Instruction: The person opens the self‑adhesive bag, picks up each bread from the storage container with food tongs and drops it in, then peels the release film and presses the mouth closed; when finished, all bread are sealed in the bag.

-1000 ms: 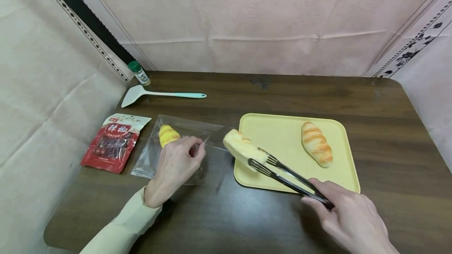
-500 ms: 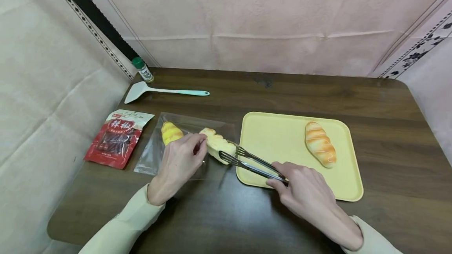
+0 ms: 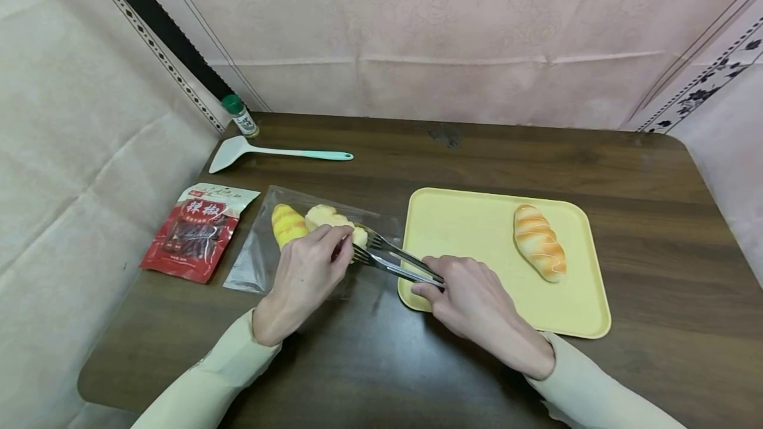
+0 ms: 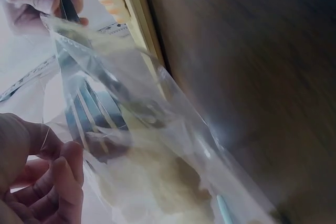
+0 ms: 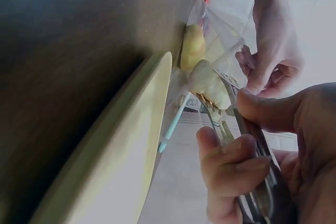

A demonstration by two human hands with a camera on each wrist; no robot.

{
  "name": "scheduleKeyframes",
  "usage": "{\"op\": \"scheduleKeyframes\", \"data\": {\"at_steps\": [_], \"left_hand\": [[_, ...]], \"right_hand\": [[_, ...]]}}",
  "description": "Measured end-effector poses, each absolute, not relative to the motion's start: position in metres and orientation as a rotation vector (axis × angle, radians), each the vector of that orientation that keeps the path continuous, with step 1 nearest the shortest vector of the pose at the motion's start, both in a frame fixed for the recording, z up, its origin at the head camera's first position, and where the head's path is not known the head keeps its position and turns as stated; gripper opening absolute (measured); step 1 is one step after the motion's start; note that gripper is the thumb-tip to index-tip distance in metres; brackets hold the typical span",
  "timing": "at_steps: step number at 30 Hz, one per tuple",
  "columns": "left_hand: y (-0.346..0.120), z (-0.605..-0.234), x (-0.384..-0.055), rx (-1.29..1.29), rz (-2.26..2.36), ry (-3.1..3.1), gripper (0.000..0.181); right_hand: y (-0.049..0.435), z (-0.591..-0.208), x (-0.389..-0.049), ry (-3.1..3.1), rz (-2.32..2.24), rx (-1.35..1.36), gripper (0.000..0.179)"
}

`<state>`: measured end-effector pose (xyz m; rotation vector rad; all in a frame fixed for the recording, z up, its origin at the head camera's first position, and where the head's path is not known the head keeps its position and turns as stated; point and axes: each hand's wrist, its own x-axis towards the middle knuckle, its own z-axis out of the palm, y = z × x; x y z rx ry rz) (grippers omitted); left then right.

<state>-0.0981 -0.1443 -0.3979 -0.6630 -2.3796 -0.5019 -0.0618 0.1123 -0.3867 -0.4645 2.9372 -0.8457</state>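
Dark wood-grained table [image 3: 656, 217], backed by pale sheeting [image 3: 447, 25]
The sheeting is creased; at right, a dark floral border [image 3: 705, 91] is printed.

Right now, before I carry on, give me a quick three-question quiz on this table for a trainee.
1. How many breads lie on the yellow tray?
2. Fill in: the right hand holds ____ while the left hand pinches the clear bag.
3. True or false: in the head view, the spatula lies farther back than the red pouch.

Key: 1. One. 2. Tongs. 3. True.
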Motion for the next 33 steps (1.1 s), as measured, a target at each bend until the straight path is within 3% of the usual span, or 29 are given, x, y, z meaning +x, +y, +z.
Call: {"op": "scheduleKeyframes", "data": {"at_steps": [12, 17, 33], "left_hand": [[-0.145, -0.399, -0.098, -0.647, -0.488, -2.392, 0.008], [-0.147, -0.399, -0.1, -0.642, -0.497, -2.345, 0.006], [-0.148, -0.399, -0.105, -0.599, -0.526, -2.328, 0.008]], "right_hand": [[0.085, -0.39, -0.078, 2.966, -0.809, -0.499, 0.017], [0.077, -0.393, -0.077, 3.107, -0.634, -0.554, 0.035], [0.068, -0.403, -0.077, 3.401, -0.442, -0.673, 0.033]]}}
